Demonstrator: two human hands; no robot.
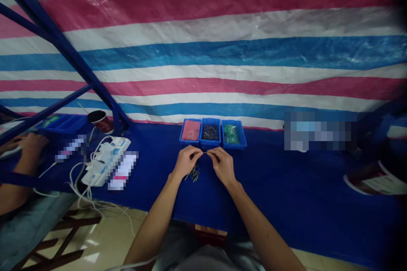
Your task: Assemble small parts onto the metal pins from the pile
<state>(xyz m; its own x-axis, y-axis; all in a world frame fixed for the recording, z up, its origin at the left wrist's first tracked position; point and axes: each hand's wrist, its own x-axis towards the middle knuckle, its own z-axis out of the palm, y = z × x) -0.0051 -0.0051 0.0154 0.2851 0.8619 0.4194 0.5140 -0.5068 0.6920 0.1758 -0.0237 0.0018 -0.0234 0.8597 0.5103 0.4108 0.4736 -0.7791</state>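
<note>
My left hand (pixel 186 161) and my right hand (pixel 223 165) are both closed in a pinch, facing each other just in front of the blue bins. Between their fingertips runs a thin light-coloured pin-like piece (pixel 205 152), each hand gripping one end. Its exact kind is too small to tell. Under and beside my left hand lies a small pile of slim dark and gold-coloured pieces (pixel 194 173). The middle blue bin (pixel 211 142) holds many slim dark metal pieces (pixel 210 131). Reddish flat packets (pixel 191 130) fill the left bin, and green-and-clear plastic bags (pixel 231 134) the right one.
White power strips (pixel 106 161) with tangled cables lie to the left, beside a blurred phone-like object (pixel 123 171). Another person's hand (pixel 33 144) is at the far left, behind a blue metal frame (pixel 73 63). A dark red container (pixel 375 178) stands at right.
</note>
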